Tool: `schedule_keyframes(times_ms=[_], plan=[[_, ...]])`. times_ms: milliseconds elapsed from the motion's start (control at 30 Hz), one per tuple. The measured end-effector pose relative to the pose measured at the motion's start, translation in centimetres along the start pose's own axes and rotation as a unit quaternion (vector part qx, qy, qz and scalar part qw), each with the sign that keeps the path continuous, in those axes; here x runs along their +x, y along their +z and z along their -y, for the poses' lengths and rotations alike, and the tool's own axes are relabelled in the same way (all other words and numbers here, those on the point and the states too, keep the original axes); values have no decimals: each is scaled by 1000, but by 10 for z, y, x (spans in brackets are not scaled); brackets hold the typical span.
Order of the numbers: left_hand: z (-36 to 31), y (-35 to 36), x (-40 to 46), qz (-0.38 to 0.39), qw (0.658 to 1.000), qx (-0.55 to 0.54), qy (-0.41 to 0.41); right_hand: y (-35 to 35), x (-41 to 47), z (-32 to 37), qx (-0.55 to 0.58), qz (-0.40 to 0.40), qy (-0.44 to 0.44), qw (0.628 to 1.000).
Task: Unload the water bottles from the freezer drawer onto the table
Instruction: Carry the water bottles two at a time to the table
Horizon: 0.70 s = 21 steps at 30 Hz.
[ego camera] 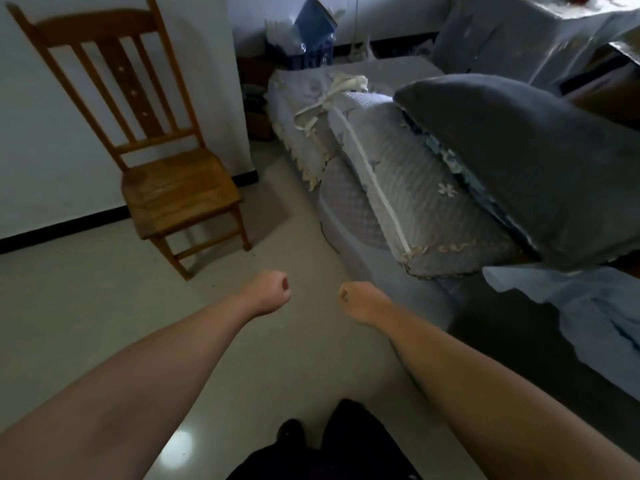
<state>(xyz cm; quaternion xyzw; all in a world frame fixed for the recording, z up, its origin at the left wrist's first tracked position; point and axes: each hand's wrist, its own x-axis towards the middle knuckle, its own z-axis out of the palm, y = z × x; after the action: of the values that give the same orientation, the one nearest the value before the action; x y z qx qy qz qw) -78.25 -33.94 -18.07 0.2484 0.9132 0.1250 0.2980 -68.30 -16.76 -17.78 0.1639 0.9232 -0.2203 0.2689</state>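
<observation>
Both fists, left hand (268, 292) and right hand (360, 301), have fingers curled tight, holding nothing; with no freezer visible, the person may trip on the chair (173, 188).

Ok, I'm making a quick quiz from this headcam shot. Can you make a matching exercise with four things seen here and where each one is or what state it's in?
Things:
1. wooden chair
2. dark grey pillow
3. left hand
4. blue bag

Places or states:
A. closed in a fist, holding nothing
B. far back by the wall
C. against the white wall, seat empty
D. on top of the folded quilts

Pairs: 1-C, 2-D, 3-A, 4-B
</observation>
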Motion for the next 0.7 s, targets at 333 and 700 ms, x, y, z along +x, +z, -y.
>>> schedule_keyframes(times_ms=[333,700], plan=[[92,-79,61,-37,992,-68,-101,-48,150,84,-111,58,-103,987],[202,-175,121,-119,947,-162,-252,-122,320,248,-192,103,-235,947]])
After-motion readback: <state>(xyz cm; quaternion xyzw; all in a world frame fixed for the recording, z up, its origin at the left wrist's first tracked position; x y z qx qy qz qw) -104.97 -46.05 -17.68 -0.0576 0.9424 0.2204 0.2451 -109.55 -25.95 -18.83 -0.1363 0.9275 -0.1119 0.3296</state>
